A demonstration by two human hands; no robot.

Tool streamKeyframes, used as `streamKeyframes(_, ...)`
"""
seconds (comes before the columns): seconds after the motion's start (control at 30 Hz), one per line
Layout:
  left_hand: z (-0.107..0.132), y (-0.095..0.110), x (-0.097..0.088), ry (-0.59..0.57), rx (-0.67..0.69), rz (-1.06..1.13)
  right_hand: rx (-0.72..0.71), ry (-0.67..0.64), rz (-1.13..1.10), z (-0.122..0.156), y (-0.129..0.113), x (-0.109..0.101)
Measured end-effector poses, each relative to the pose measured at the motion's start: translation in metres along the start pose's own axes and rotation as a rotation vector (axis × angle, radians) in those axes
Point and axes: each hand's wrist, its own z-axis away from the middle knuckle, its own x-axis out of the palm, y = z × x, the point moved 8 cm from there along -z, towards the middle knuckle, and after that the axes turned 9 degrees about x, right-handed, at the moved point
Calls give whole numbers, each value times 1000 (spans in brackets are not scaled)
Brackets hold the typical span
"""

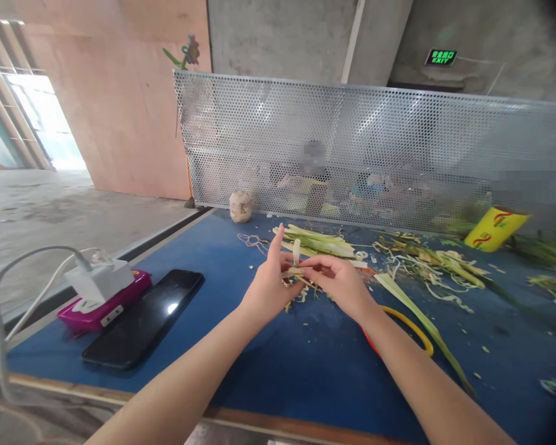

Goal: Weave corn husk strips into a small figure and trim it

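Note:
Both my hands meet over the middle of the blue table [282, 371]. My left hand [269, 281] pinches a small folded piece of pale leaf strip [295, 264], thumb and fingers closed on it, index finger raised. My right hand [338, 281] grips the same leaf strip from the right, fingers curled. Small leaf scraps lie just under the hands.
A black phone [143, 318] and a pink box [95, 306] with a white charger [99, 278] and cable sit at left. Long green leaves [322, 242] and trimmings [426, 262] lie behind and right. Red-and-yellow scissors [410, 324] lie under my right forearm. A yellow cup [493, 230], a twine ball [240, 206] and a perforated metal screen [352, 148] stand at the back.

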Motion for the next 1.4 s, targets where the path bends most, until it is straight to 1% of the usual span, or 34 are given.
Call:
streamKeyframes(0.1, 0, 3, -1, 3, -6, -8, 19, 5, -35, -1, 2, 0)
streamKeyframes(0.17, 0, 2, -3, 25, -22, 30, 30, 9, -79, -2, 4, -2)
streamKeyframes(0.27, -1, -5, -5, 68, -84, 144, 50, 5, -115, -4, 9, -4)
streamKeyframes(0.37, -1, -12, -5, 110, -155, 308, 52, 30, -104, -6, 11, -9)
streamKeyframes(0.43, -1, -15, -3, 120, -206, 412, 53, 51, -89, -6, 12, -12)
streamKeyframes(0.5, -1, -16, 0, 106, -247, 459, 55, 66, -71, -5, 11, -14)
streamKeyframes(0.57, -1, -16, 1, 76, -257, 431, 36, 72, -55, -4, 7, -14)
streamKeyframes(0.7, 0, -16, 5, -9, -234, 283, -50, 45, 45, 0, -5, -9)
streamKeyframes(0.8, 1, -17, 7, -38, -230, 253, -62, 46, 114, 0, -6, -8)
streamKeyframes(0.87, 0, -16, 6, -17, -228, 253, -40, 38, 98, -1, -2, -7)
streamKeyframes(0.93, 0, -15, 5, 9, -228, 276, -24, 40, 27, -3, 2, -9)
streamKeyframes(1.03, 0, -14, 4, 33, -224, 304, -32, 49, -49, -4, 4, -11)
streamKeyframes(1.1, 0, -15, 4, 35, -225, 298, -44, 46, -12, -3, 2, -11)
streamKeyframes(1.17, 0, -16, 4, 44, -239, 322, -68, 70, 56, -2, -2, -13)
streamKeyframes(1.27, 0, -18, 1, 92, -295, 384, -117, 115, 130, 1, -10, -15)
streamKeyframes(1.33, 0, -20, 0, 105, -342, 402, -147, 102, 121, 3, -14, -12)
streamKeyframes(1.4, 0, -22, 1, 94, -378, 407, -170, 84, 94, 4, -16, -8)
